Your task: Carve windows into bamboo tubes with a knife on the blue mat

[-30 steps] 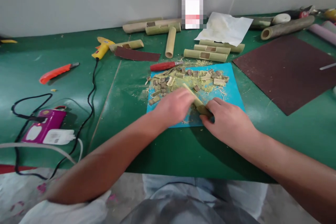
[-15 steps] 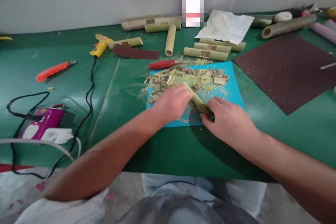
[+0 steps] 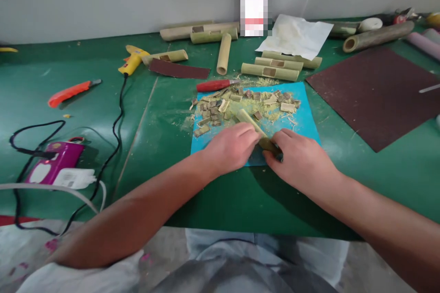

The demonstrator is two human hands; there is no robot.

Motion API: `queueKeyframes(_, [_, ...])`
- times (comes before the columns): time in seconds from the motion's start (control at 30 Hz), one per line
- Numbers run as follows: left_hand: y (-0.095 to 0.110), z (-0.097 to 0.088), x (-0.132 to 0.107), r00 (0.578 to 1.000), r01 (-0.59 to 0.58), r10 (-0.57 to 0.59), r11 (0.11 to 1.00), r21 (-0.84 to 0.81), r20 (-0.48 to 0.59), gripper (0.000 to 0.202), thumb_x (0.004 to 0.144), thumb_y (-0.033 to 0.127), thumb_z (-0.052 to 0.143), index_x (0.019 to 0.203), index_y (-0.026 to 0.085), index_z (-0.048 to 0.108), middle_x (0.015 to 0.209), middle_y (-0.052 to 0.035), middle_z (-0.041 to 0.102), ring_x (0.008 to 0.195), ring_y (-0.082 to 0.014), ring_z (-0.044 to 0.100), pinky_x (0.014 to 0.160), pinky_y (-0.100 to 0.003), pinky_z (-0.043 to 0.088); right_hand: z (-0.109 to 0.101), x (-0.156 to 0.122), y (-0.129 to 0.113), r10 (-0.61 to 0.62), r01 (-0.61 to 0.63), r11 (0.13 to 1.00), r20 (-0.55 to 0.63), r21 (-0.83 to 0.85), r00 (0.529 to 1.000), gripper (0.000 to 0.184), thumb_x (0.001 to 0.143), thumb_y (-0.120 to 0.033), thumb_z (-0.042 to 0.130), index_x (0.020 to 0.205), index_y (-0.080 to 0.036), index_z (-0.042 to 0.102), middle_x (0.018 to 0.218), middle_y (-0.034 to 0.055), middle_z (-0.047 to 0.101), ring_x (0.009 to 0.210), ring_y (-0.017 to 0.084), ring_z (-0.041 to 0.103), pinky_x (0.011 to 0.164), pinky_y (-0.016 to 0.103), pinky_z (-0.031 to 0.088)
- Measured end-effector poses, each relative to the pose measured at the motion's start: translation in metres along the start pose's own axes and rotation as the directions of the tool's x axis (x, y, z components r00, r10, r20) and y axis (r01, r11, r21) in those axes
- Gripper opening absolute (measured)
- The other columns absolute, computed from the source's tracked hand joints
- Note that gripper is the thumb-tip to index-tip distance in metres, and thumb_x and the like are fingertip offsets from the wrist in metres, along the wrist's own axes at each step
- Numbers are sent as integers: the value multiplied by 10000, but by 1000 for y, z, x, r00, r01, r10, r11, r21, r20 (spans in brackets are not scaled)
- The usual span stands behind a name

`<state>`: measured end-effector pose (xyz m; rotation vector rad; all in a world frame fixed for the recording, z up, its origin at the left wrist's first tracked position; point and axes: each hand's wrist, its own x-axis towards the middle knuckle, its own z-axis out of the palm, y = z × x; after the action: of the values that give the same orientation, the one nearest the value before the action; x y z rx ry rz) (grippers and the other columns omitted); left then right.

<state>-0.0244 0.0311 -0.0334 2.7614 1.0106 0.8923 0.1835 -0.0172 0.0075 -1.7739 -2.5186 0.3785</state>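
A short bamboo tube (image 3: 253, 122) lies slantwise over the blue sheet (image 3: 308, 114), its far end pointing up and left. My right hand (image 3: 298, 153) grips the near end, fingers and thumb wrapped round it. At the tube's middle, my left hand (image 3: 233, 146) presses against its side with fingers bunched together; whatever they pinch is hidden beneath them. Just beyond the hands, bamboo chips (image 3: 215, 112) and pale sawdust are scattered across the sheet. A red-handled knife (image 3: 213, 85) rests along the sheet's back edge.
Several notched bamboo tubes (image 3: 270, 71) lie behind the sheet, near a white paper (image 3: 297, 36). Dark sandpaper (image 3: 374, 100) spreads to the right. At left are a yellow glue gun (image 3: 132, 60), an orange cutter (image 3: 70, 93) and a purple power strip (image 3: 57, 160) with cables.
My left hand has slid down the bamboo tube toward my right hand, uncovering more of its far end. My right hand stays in place round the near end.
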Motion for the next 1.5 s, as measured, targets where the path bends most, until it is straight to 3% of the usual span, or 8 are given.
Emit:
queueKeyframes(0.27, [0, -5, 3, 996, -18, 17, 1000, 12, 89, 287, 1029, 204, 439, 876, 163, 678, 815, -58, 667, 773, -175, 617, 704, -291, 518, 2, 1, 1, 4, -4, 1000, -19, 2, 1000, 133, 903, -281, 569, 831, -178, 612, 843, 58, 636, 655, 152, 514, 584, 311, 253])
queueKeyframes(0.37, [-3, -4, 4, 994, 90, -88, 996, 27, -69, 241, 1017, 198, 475, 904, 142, 681, 841, -72, 674, 792, -180, 625, 728, -301, 528, 1, 1, 1, 20, -21, 1000, -29, -14, 999, 158, 907, -307, 566, 830, -178, 613, 822, 56, 633, 642, 152, 510, 578, 314, 246])
queueKeyframes(0.5, [-4, -3, 3, 995, -8, 10, 1000, -21, 100, 268, 1034, 196, 444, 926, 154, 686, 822, -59, 673, 794, -180, 629, 729, -300, 531, 1, 0, 0, -2, 1, 1000, -36, -28, 999, 155, 912, -282, 540, 827, -178, 619, 841, 64, 647, 664, 161, 534, 586, 321, 255])
queueKeyframes(0.63, [-3, -2, 3, 996, 56, -54, 998, 32, -70, 240, 1027, 211, 469, 931, 151, 681, 830, -67, 673, 780, -182, 623, 722, -312, 526, 1, 1, -1, 25, -27, 998, -37, -56, 999, 190, 925, -300, 523, 828, -175, 629, 839, 74, 653, 662, 170, 544, 578, 330, 249])
queueKeyframes(0.77, [2, -1, 4, 995, -12, 12, 1000, 1, 96, 285, 1045, 215, 431, 932, 170, 688, 777, -50, 644, 761, -180, 610, 686, -296, 502, 1, 1, -2, 8, -9, 998, -16, -64, 1000, 185, 924, -282, 517, 851, -174, 647, 878, 83, 672, 686, 178, 563, 580, 332, 254])
queueKeyframes(0.87, [5, 0, 4, 996, 66, -64, 997, 37, -65, 257, 1023, 197, 456, 895, 156, 675, 819, -69, 655, 777, -184, 609, 702, -301, 510, -1, 1, -2, 37, -39, 996, -25, -75, 999, 196, 928, -297, 515, 852, -174, 646, 857, 82, 667, 682, 181, 566, 572, 330, 247])
queueKeyframes(1.0, [5, 0, 5, 994, -10, 14, 999, -40, 112, 295, 1039, 190, 411, 931, 157, 684, 811, -58, 664, 762, -175, 613, 694, -294, 515, -2, 1, -3, 17, -17, 998, 11, -66, 1000, 183, 927, -274, 513, 860, -172, 650, 888, 86, 674, 697, 181, 575, 568, 326, 246])
queueKeyframes(1.5, [-1, -6, 10, 980, 150, -163, 982, -119, -110, 169, 1019, 199, 526, 1017, 166, 692, 902, -61, 718, 847, -167, 669, 778, -309, 547, 1, 2, 6, 20, -24, 999, -99, -46, 995, 187, 898, -331, 535, 841, -181, 632, 854, 70, 661, 664, 168, 549, 566, 317, 232])
